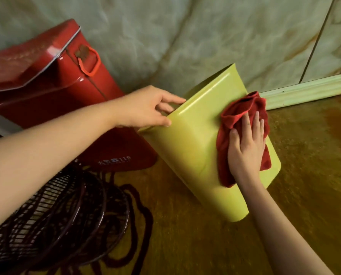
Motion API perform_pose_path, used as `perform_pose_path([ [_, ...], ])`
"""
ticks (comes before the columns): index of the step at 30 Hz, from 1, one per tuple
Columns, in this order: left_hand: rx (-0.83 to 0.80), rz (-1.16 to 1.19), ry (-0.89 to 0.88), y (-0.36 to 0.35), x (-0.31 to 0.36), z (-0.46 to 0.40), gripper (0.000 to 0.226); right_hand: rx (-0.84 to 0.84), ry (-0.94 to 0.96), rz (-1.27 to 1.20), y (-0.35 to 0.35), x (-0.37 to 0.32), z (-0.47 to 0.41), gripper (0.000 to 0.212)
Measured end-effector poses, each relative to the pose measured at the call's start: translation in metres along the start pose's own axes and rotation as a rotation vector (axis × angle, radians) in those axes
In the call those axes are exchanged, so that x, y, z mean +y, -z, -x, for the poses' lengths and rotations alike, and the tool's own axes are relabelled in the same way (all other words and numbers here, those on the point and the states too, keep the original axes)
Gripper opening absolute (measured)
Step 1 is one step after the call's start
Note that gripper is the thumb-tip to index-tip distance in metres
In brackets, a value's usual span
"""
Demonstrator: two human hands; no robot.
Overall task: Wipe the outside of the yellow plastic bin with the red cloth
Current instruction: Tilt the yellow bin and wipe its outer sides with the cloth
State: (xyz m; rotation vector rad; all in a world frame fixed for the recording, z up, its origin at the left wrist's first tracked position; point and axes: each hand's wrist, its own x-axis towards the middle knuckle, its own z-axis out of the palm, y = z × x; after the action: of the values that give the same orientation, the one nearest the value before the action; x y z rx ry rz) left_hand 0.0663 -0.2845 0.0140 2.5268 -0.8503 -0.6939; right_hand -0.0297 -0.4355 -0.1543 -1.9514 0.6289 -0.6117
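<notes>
The yellow plastic bin (193, 143) is tilted on the brown floor, its open mouth facing up and to the left. My left hand (147, 108) grips the bin's rim at the upper left, fingers curled over the edge. A crumpled red cloth (237, 112) lies on the bin's upper outside wall. My right hand (245, 147) presses flat on the cloth, fingers spread and pointing up. Part of the cloth is hidden beneath that hand.
A large red metal box (52, 82) with a handle stands at the left, close behind the bin. A dark wire fan guard (56, 219) and a coiled dark cord (138, 205) lie at the lower left. A pale baseboard (308, 90) runs along the wall at right.
</notes>
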Motion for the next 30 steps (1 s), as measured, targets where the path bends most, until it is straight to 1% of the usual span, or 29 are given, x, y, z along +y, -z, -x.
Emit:
perform_pose_path([
  [1,0.047,0.005,-0.004,-0.002,0.007,-0.005,0.053,0.006,0.002,-0.033,0.001,-0.008,0.005,0.053],
  [3,0.114,0.014,-0.020,-0.003,0.028,-0.020,0.038,0.046,0.076,-0.053,-0.001,-0.032,0.020,0.055],
  [5,0.118,0.006,-0.029,-0.006,0.052,-0.034,0.030,0.138,0.169,0.052,-0.005,-0.049,0.037,0.053],
  [7,0.144,-0.011,-0.043,-0.012,0.071,-0.042,0.030,0.213,0.208,0.133,-0.004,-0.047,0.044,0.051],
  [9,0.174,0.007,-0.101,-0.010,0.076,-0.048,0.033,0.217,0.249,0.143,0.004,-0.019,0.040,0.051],
  [10,0.127,0.011,-0.140,-0.006,0.074,-0.048,0.037,0.200,0.213,0.135,0.009,0.004,0.039,0.051],
  [11,0.058,-0.002,-0.166,-0.001,0.069,-0.045,0.045,0.168,0.116,0.110,0.014,0.027,0.037,0.051],
  [12,0.012,-0.037,-0.168,0.003,0.059,-0.040,0.054,0.133,-0.029,0.067,0.015,0.049,0.036,0.052],
  [13,0.008,-0.092,-0.152,0.005,0.045,-0.036,0.059,0.110,-0.174,0.012,0.014,0.066,0.037,0.053],
  [14,0.028,-0.147,-0.130,0.006,0.032,-0.032,0.061,0.111,-0.259,-0.047,0.010,0.075,0.038,0.054],
  [15,0.045,-0.174,-0.108,0.005,0.023,-0.028,0.061,0.132,-0.273,-0.082,0.006,0.075,0.039,0.055],
  [17,0.045,-0.165,-0.085,-0.002,0.020,-0.025,0.060,0.188,-0.210,-0.097,0.002,0.064,0.037,0.054],
  [19,0.041,-0.132,-0.114,-0.007,0.033,-0.026,0.055,0.191,-0.133,-0.131,0.004,0.043,0.029,0.052],
  [21,0.057,-0.095,-0.134,-0.010,0.051,-0.034,0.050,0.120,-0.005,-0.176,0.012,0.017,0.019,0.051],
  [24,0.066,-0.004,-0.099,-0.015,0.076,-0.048,0.042,-0.043,0.242,-0.170,0.032,-0.018,0.014,0.055],
  [25,0.081,0.011,-0.075,-0.016,0.083,-0.051,0.039,-0.082,0.297,-0.138,0.040,-0.023,0.015,0.061],
  [26,0.105,0.015,-0.043,-0.017,0.090,-0.054,0.035,-0.098,0.330,-0.065,0.047,-0.024,0.016,0.071],
  [28,0.159,0.000,0.028,-0.022,0.101,-0.062,0.033,-0.079,0.344,0.137,0.056,-0.018,0.016,0.093],
  [29,0.190,-0.014,0.040,-0.025,0.106,-0.067,0.035,-0.058,0.334,0.198,0.059,-0.015,0.013,0.100],
  [30,0.215,-0.010,0.024,-0.027,0.112,-0.072,0.036,-0.034,0.323,0.218,0.062,-0.012,0.008,0.102],
])
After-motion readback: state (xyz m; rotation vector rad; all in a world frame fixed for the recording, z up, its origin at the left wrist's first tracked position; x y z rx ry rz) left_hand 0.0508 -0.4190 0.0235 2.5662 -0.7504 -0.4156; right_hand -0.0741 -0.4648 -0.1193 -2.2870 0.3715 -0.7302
